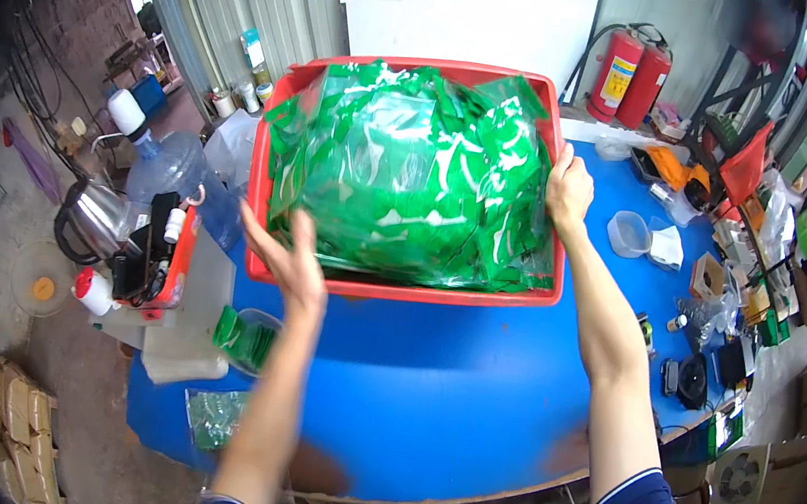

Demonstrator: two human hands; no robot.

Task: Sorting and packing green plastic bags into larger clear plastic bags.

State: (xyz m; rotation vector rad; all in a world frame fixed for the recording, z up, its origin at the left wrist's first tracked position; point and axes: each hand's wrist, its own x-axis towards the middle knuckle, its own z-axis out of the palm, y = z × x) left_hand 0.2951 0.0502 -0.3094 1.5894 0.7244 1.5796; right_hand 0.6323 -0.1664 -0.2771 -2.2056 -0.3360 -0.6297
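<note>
A red plastic bin [398, 294], heaped with green-and-clear plastic packets [403, 171], is in front of me over the far half of the blue table. My right hand [569, 189] grips the bin's right rim, fingers wrapped round it. At the near left corner is my left hand [289, 263], slightly blurred, its thumb and fingers spread apart beside the bin wall. Whether it touches the bin I cannot tell. Below that hand, a clear round tub [257, 335] holds more green packets. One flat green-and-clear packet [214, 417] lies near my left forearm.
On the left stand a water jug [176, 174], a steel kettle [95, 219] and an orange box [183, 260] of odds and ends. A clear container [629, 234] and clutter line the right side of the blue table [445, 408]. Two fire extinguishers [631, 79] stand behind.
</note>
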